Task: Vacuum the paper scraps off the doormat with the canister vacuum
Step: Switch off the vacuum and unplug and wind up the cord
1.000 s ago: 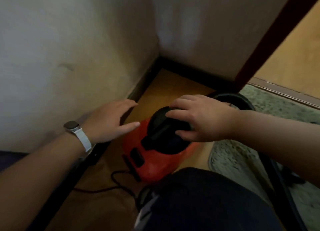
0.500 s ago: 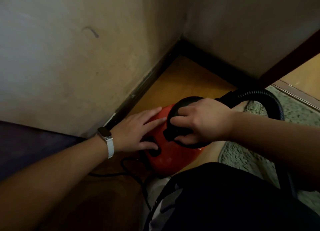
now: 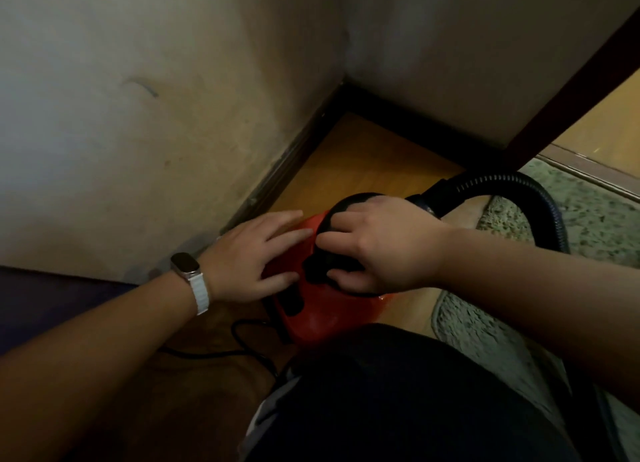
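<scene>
Canister vacuum (image 3: 322, 318): red body with black top, standing on the wooden floor (image 3: 360, 164) in a wall corner, near frame centre. Doormat (image 3: 585, 219): speckled green, lying at 3 o'clock from the vacuum, its nearest edge just beside the red body. No paper scraps can be made out on the visible mat surface.

Left hand (image 3: 252, 254): flat, fingers spread and extended, palm resting on the 9 o'clock side of the red body; released, grasping nothing. A watch (image 3: 188, 274) with a white band sits on that wrist.

Right hand (image 3: 377, 243): curled over the black top, fingers and thumb closed around the raised black handle; grasping it.

Hose (image 3: 540, 195): black, ribbed, leaves the vacuum at 1 o'clock and arcs over the mat toward 4 o'clock. Power cord (image 3: 239, 347): black, trails on the floor at 7 o'clock from the vacuum. A dark-clothed knee (image 3: 398, 392) occupies the 6 o'clock foreground, touching or overlapping the body's near edge; which, cannot be told.
</scene>
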